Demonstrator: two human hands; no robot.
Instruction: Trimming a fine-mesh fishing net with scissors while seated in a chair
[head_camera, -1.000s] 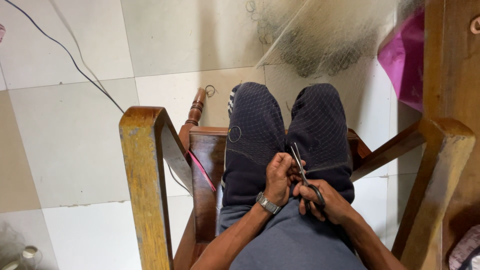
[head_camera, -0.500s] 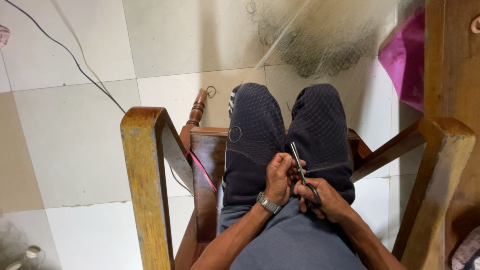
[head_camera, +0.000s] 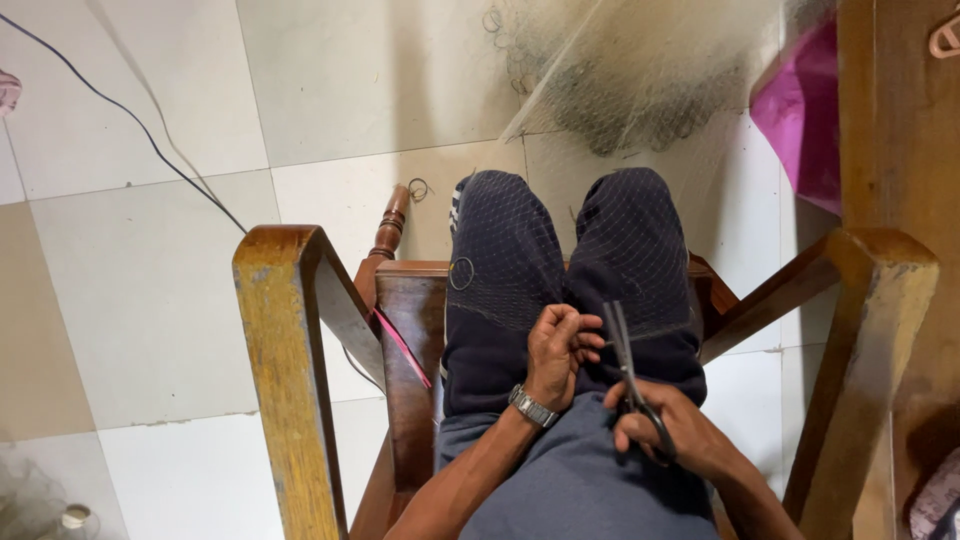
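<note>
— What lies out to the left of the hands?

— A black cable (head_camera: 150, 150) runs across the pale floor tiles (head_camera: 150, 300), well away from them. Nearer in stands the wooden armrest (head_camera: 285, 370) of the chair, with a thin pink strip (head_camera: 402, 347) leaning against the seat edge just left of the left hand.

— And the left hand itself?

— The left hand (head_camera: 560, 350), a metal wristwatch (head_camera: 532, 407) below it, rests on the lap with fingers curled narrow, pinching a strand of the fine net (head_camera: 520, 270) that drapes over both knees.

— What sits right of it?

— Just beside it, the right hand (head_camera: 665, 435) is closed through the handles of dark scissors (head_camera: 625, 365). The blades point up and away, tips close by the left fingertips; whether they touch the strand I cannot tell.

— Further right?

— The other armrest (head_camera: 880, 300), and above it, far from both hands, a magenta bag (head_camera: 800, 120) beside the heaped net on the floor.
</note>
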